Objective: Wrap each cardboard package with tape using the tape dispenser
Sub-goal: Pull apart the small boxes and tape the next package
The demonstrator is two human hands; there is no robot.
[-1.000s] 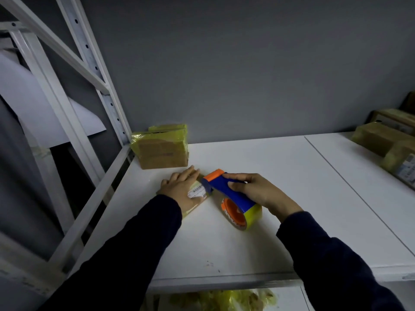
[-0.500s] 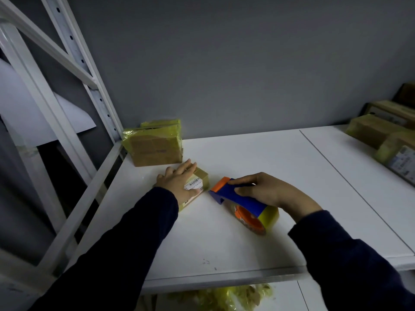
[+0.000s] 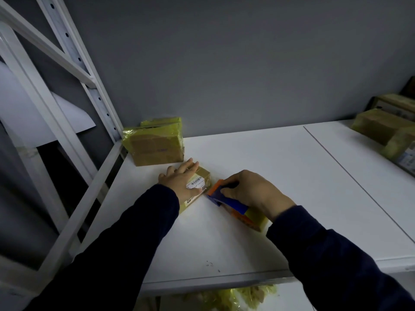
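A small cardboard package (image 3: 201,179) with a white barcode label lies on the white shelf (image 3: 258,167). My left hand (image 3: 179,179) presses flat on top of it, fingers straight. Just right of it, my right hand (image 3: 253,191) grips the blue and orange tape dispenser (image 3: 226,199), which carries a roll of yellowish tape. The dispenser's orange front end sits at the package's right edge.
A larger taped package (image 3: 156,143) stands at the back left by the white rack upright (image 3: 89,86). Several more packages (image 3: 381,126) lie at the far right. Yellow tape scraps (image 3: 231,297) show on the shelf below.
The right hand pulled the dispenser away to the right, then brought it back against the package's right edge. The left hand stayed pressed on the package.
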